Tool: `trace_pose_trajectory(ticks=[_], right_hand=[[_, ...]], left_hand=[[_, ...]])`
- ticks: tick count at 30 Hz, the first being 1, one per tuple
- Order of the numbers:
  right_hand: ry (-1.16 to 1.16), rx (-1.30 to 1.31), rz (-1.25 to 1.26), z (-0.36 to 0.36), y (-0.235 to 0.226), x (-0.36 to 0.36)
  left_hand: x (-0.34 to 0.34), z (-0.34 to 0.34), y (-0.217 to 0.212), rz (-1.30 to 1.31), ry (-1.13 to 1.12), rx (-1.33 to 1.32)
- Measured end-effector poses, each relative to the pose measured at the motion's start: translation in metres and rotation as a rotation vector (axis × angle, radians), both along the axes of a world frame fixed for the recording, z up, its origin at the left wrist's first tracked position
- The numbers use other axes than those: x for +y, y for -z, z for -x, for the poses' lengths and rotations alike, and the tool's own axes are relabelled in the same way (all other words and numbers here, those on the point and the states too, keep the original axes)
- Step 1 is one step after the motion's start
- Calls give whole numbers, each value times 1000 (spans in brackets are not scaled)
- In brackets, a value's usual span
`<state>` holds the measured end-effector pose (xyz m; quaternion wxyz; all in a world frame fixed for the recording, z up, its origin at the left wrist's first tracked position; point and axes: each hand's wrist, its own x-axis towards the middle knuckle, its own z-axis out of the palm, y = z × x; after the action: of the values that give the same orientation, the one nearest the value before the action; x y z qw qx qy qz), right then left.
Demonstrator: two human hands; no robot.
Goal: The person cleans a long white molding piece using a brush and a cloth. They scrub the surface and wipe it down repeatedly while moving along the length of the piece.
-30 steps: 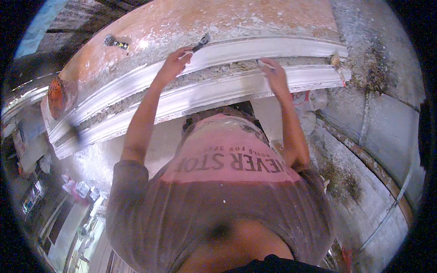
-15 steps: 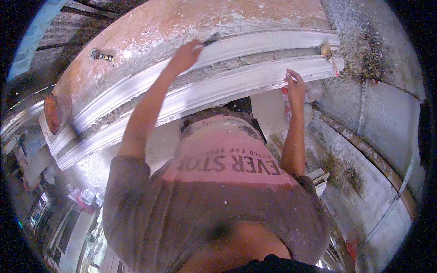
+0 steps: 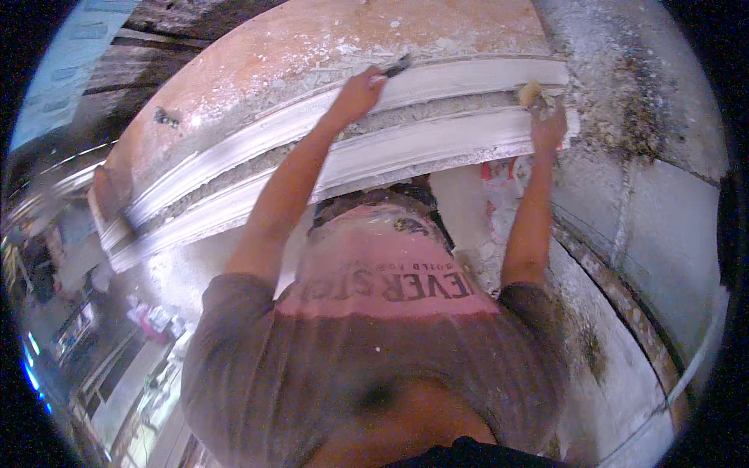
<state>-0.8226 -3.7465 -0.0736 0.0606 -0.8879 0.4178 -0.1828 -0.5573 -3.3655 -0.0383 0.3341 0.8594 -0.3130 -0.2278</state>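
Observation:
My left hand is closed around a small dark hand tool, its narrow end pointing up and right. The tool sits over the far strip of white plaster moulding; its exact kind is unclear. At the right end of the near white moulding, my right hand closes on a brush with pale yellowish bristles. Fingers cover most of the brush's handle. Between the two curved strips runs a rough grey groove.
Beyond the mouldings spreads a curved, orange-brown board spattered with white. A small black-and-yellow object lies on its left part. A stained grey surface lies at right. Red-and-white packaging shows below the near moulding.
My right hand has moved right and up from the near moulding's edge onto the brush lying at its end. My left hand has shifted right with the dark tool. The view has tilted slightly.

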Motion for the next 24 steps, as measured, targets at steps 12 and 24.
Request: trace_pose_trajectory(ticks=[12,24], right_hand=[[-233,139,-107,45,2,-37],[331,-665,-761,129,-44,-33]], left_hand=[[-39,10,-32,-234,76,-90],[-189,36,-24,-98,113,-65]])
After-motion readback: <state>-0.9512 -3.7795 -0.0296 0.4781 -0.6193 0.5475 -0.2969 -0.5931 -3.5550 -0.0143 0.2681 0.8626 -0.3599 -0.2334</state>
